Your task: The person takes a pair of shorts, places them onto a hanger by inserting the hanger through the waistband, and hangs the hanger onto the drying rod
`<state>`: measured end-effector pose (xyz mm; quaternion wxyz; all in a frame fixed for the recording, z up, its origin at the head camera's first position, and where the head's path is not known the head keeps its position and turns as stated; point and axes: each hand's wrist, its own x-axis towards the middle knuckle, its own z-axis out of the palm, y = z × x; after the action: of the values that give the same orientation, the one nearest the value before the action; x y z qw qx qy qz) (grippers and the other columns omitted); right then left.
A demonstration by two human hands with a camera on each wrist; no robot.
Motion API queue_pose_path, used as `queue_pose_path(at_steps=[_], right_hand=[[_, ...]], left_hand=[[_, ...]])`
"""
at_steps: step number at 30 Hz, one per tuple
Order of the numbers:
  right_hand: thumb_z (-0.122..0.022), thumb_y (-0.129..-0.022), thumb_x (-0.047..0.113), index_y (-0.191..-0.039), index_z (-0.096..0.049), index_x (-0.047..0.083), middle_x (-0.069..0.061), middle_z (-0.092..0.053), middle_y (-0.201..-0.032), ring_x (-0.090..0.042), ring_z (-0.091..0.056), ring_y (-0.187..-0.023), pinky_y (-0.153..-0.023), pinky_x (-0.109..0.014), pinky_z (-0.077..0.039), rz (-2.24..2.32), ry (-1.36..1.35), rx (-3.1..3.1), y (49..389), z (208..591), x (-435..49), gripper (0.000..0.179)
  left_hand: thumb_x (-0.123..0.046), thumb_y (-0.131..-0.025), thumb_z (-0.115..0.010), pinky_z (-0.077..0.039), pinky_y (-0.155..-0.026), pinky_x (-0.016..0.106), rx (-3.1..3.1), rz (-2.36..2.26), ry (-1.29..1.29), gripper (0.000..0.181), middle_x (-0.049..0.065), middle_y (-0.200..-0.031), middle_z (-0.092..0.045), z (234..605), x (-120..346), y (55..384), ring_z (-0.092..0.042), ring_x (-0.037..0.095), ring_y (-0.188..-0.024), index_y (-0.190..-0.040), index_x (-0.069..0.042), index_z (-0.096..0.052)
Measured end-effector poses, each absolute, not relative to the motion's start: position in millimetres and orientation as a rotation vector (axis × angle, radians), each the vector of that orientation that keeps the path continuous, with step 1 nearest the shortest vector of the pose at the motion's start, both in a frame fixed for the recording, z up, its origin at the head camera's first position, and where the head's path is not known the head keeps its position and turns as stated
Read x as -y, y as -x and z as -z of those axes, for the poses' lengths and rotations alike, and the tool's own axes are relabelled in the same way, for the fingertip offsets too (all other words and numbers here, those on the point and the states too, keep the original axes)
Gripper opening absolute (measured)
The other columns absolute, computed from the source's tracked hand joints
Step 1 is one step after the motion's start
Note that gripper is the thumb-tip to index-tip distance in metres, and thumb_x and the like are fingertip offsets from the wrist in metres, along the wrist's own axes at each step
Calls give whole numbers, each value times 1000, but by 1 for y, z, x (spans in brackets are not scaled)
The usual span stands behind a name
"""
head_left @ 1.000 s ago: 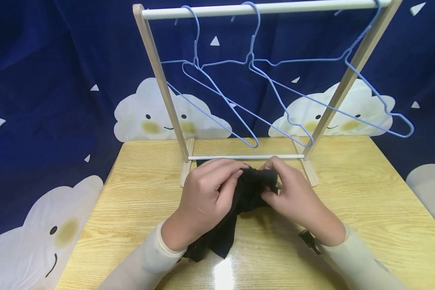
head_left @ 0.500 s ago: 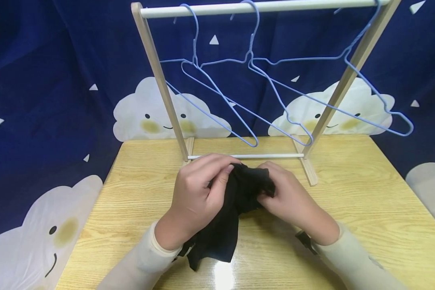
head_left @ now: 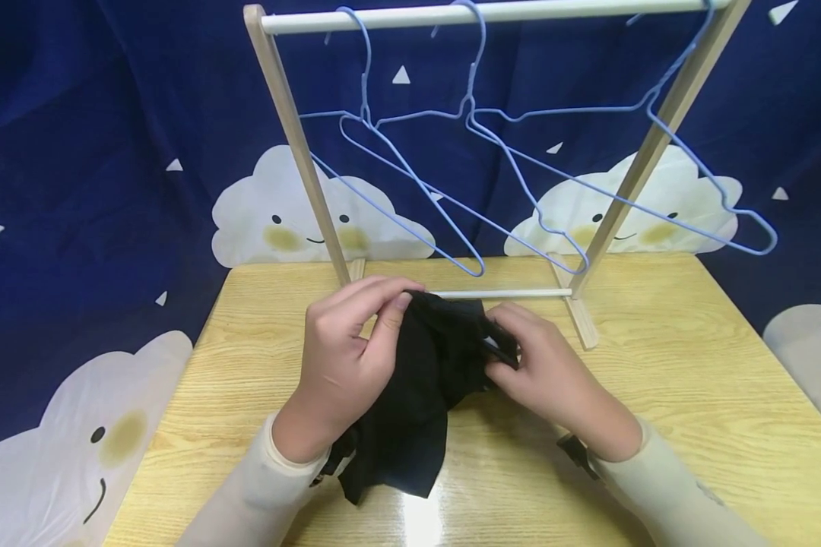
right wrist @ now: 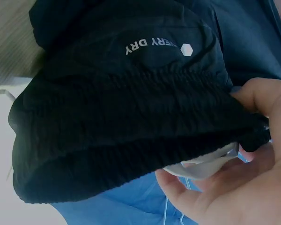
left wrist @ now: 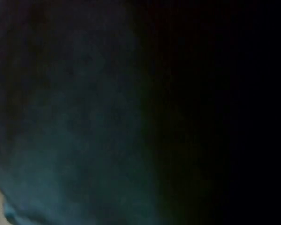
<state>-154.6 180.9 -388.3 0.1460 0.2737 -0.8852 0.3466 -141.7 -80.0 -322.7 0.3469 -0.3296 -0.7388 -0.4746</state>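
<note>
A pair of black shorts hangs between my two hands over the table. My left hand pinches the top edge between thumb and fingers. My right hand grips the other end of the gathered elastic waistband, which gapes toward the right wrist camera. Small pale lettering and a hexagon show on the cloth there. A whitish curved strip lies by my right fingers, under the waistband's edge; what it is cannot be made out. Dark cloth fills most of the left wrist view.
Behind the shorts stands a wooden rack with a white top bar. Several blue wire hangers hang from it above my hands. The wood-grain table extends to both sides, and a dark blue cloud-patterned cloth hangs behind.
My left hand has moved left and slightly up, pulling the waistband wider and spreading the shorts. The right hand has shifted slightly left while keeping its grip.
</note>
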Motion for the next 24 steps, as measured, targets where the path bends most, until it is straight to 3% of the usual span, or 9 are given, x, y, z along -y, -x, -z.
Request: queue_pose_path(at_steps=[11, 24], right_hand=[[-79, -87, 3, -116, -71, 16, 6, -71, -107, -11, -65, -95, -86, -38, -57, -1018, -760, 2598, 152, 382, -179, 33], [-80, -84, 0, -108, -72, 21, 10, -71, -98, -11, -62, -88, -78, -32, -54, -990, -712, 2624, 153, 381, -189, 33]], left_hand=[[2, -102, -70, -60, -88, 22, 1869, 1281, 770, 13, 13, -102, -82, 320, 90, 145, -77, 21, -89, -106, 2, -82], [1, -103, -68, -59, -85, 23, 1814, 1368, 601, 14, 15, -101, -82, 311, 107, 150, -71, 16, -86, -105, 4, -82]])
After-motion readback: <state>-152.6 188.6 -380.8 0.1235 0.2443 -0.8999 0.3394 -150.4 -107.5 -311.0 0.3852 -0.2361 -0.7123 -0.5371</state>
